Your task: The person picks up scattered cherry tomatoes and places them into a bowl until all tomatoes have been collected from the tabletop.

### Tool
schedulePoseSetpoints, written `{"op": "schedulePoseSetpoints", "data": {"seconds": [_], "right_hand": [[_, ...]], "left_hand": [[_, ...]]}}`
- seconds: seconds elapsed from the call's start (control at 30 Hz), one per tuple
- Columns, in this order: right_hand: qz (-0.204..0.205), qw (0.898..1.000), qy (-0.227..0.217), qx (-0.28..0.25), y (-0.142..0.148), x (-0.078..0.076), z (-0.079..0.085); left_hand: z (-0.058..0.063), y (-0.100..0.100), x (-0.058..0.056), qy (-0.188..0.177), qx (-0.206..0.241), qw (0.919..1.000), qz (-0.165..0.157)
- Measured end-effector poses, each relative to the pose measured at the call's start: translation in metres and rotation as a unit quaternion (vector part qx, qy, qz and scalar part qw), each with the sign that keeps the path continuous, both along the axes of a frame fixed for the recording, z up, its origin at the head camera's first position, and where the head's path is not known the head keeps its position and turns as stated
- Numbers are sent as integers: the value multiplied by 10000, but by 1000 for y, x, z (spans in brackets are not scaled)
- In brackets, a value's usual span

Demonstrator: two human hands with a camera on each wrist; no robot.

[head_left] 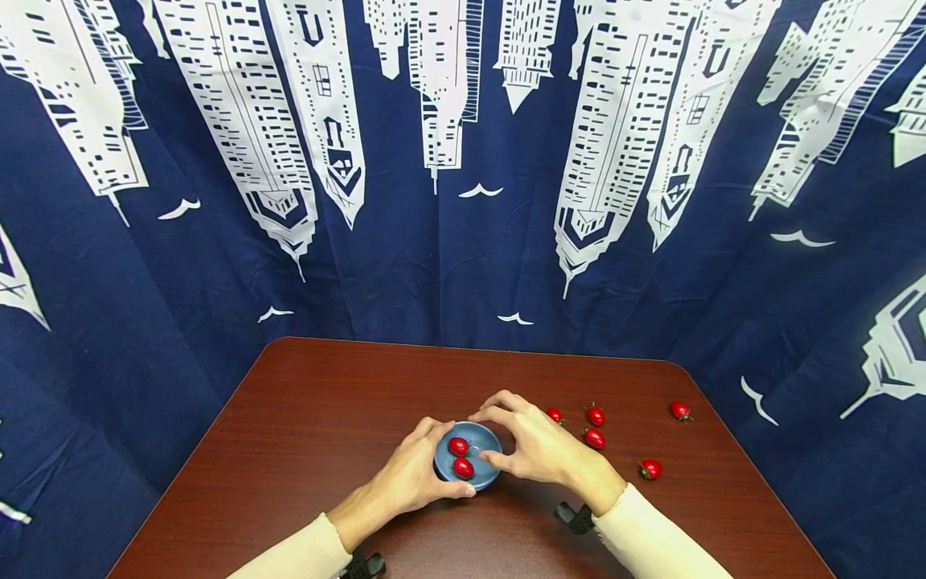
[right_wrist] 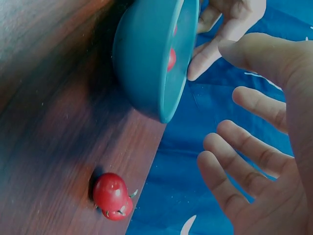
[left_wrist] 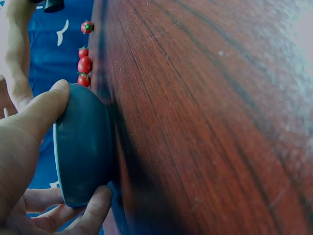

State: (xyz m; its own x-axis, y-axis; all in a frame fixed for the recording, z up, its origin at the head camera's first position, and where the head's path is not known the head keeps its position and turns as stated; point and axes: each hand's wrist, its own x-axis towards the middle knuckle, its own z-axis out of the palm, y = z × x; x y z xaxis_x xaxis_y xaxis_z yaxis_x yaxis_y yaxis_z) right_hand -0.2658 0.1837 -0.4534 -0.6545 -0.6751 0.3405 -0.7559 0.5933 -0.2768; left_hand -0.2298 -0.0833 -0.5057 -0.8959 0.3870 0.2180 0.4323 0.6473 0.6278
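My left hand (head_left: 414,470) grips a small blue bowl (head_left: 486,438) from its left side, with the thumb on the near edge and fingers round the far side. Two red cherry tomatoes lie inside, one (head_left: 458,447) behind the other (head_left: 463,467). Over the bowl's right side hovers my right hand (head_left: 538,446), its fingers spread and loosely bent, holding nothing. In the right wrist view, the fingers (right_wrist: 244,166) stand apart from the bowl wall (right_wrist: 142,54). The left wrist view shows the left thumb on the bowl's rim.
Several more cherry tomatoes lie on the brown table (head_left: 347,394) to the right: a cluster with one tomato (head_left: 594,438) beside my right hand, one nearer me (head_left: 649,469), and one near the right edge (head_left: 680,411). A blue curtain (head_left: 405,265) with white buildings hangs behind the table.
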Motion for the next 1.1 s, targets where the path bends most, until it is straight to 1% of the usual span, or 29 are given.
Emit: {"op": "schedulePoseSetpoints", "data": {"seconds": [0.17,0.37,0.57,0.8,0.97,1.1], "right_hand": [[13,10000,-94,1,7,-3,0],[-135,9997,-182,39,18,-4,-1],[-304,9995,-16,113,28,-5,-2],[-427,9990,61,84,44,-6,-6],[-557,9983,166,-24,61,-5,-9],[-766,9969,182,-19,78,-1,-10]], "left_hand": [[0,0,-1,19,-33,10000,13],[2,1,-1,69,-49,10000,37],[3,1,-1,83,-45,9999,48],[3,1,0,131,-28,9999,69],[3,2,1,154,16,9998,99],[4,2,2,161,17,9998,105]]}}
